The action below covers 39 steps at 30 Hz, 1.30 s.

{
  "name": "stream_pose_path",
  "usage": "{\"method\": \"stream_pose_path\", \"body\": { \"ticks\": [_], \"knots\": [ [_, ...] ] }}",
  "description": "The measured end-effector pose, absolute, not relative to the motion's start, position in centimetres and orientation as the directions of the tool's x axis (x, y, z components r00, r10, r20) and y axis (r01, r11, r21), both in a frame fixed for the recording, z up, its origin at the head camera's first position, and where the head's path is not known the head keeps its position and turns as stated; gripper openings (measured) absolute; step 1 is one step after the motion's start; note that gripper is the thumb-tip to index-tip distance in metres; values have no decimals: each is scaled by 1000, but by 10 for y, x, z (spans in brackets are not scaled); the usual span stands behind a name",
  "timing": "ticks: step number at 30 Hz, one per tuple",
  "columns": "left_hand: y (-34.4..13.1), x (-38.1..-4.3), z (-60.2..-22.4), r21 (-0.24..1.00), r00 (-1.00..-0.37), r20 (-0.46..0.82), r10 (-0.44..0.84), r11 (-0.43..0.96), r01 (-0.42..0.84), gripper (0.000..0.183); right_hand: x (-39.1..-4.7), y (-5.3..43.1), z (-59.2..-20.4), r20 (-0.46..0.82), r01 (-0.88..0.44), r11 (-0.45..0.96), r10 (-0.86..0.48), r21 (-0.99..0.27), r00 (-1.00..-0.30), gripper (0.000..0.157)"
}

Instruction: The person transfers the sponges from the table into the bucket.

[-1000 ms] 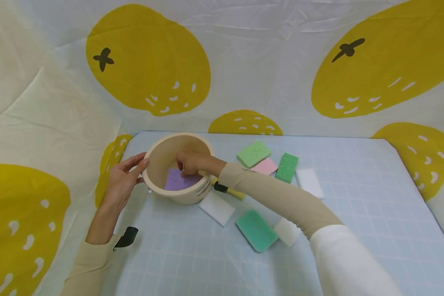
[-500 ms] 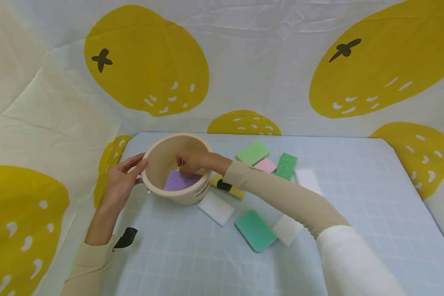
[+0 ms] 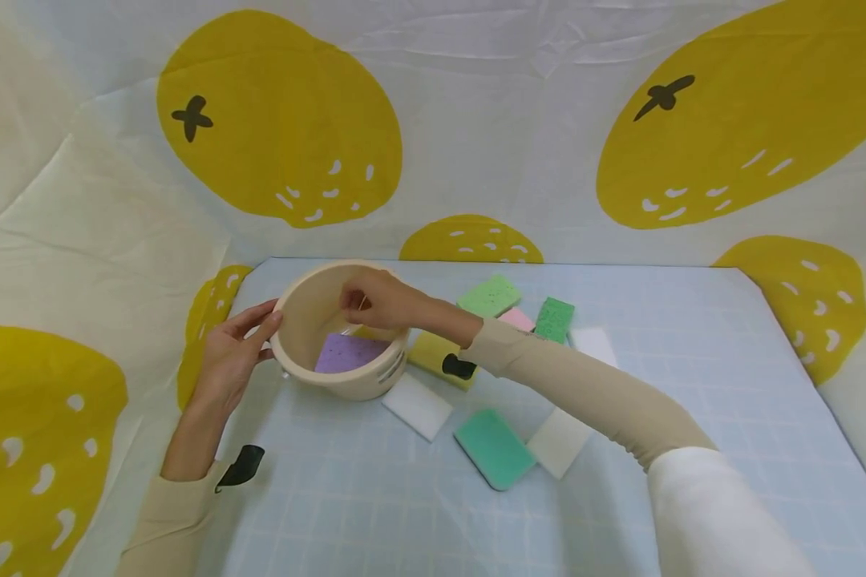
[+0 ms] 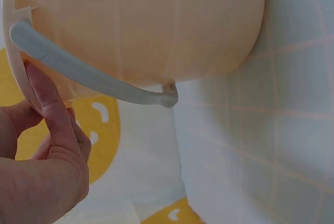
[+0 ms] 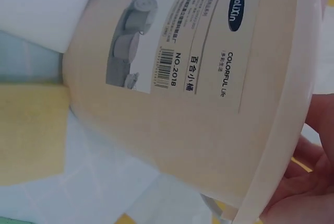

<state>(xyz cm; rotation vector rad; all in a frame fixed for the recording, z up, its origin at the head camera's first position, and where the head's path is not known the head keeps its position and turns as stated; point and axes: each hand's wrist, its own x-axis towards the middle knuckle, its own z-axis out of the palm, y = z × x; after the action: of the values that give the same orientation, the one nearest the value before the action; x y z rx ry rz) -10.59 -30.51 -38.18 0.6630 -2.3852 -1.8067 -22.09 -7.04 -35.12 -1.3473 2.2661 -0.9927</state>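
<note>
A cream plastic bucket (image 3: 361, 390) leans toward me at the left of the table, with a purple sponge (image 3: 348, 353) inside and a bit of yellow behind it. My left hand (image 3: 232, 353) pinches the bucket's left rim between thumb and fingers. In the left wrist view the grey bucket handle (image 4: 94, 75) hangs along the outside. Over the bucket's opening is my right hand (image 3: 381, 300), its fingers loosely curled, apart from the purple sponge, with nothing visible in them. The right wrist view shows the label (image 5: 182, 41) on the bucket's side; part of the right hand is hidden behind the rim.
A yellow sponge (image 3: 429, 350) and a white sponge (image 3: 417, 406) lie close to the bucket. Farther right are a teal sponge (image 3: 495, 449), a light green sponge (image 3: 489, 296), a pink sponge (image 3: 517, 318), a dark green sponge (image 3: 554, 319) and further white ones. Fabric walls enclose the table.
My right hand has lifted off the purple sponge, rising inside the bucket while the forearm shifts right. The purple sponge stays in the bucket. The left hand keeps its hold on the rim.
</note>
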Motion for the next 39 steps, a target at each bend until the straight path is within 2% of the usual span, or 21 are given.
{"method": "stream_pose_path", "body": {
  "ticks": [7,15,21,33,39],
  "knots": [
    [-305,-107,-381,939,-901,-195,-388,192,-286,63,-217,-52,-351,165,-622,242,-836,-745,-523,18],
    [-303,-109,-381,924,-902,-192,-387,238,-299,64,-212,-34,-346,182,-583,248,-794,-774,-580,17],
    [-303,-107,-381,933,-901,-188,-391,214,-288,63,-208,-20,-344,198,-561,243,-766,-791,-611,19],
    [-304,-105,-381,941,-903,-189,-386,194,-279,62,-200,14,-348,240,-541,192,-741,-819,-627,20],
    [-304,-105,-381,937,-901,-191,-389,202,-286,61,-196,30,-351,231,-527,211,-723,-823,-651,22]
  ]
}}
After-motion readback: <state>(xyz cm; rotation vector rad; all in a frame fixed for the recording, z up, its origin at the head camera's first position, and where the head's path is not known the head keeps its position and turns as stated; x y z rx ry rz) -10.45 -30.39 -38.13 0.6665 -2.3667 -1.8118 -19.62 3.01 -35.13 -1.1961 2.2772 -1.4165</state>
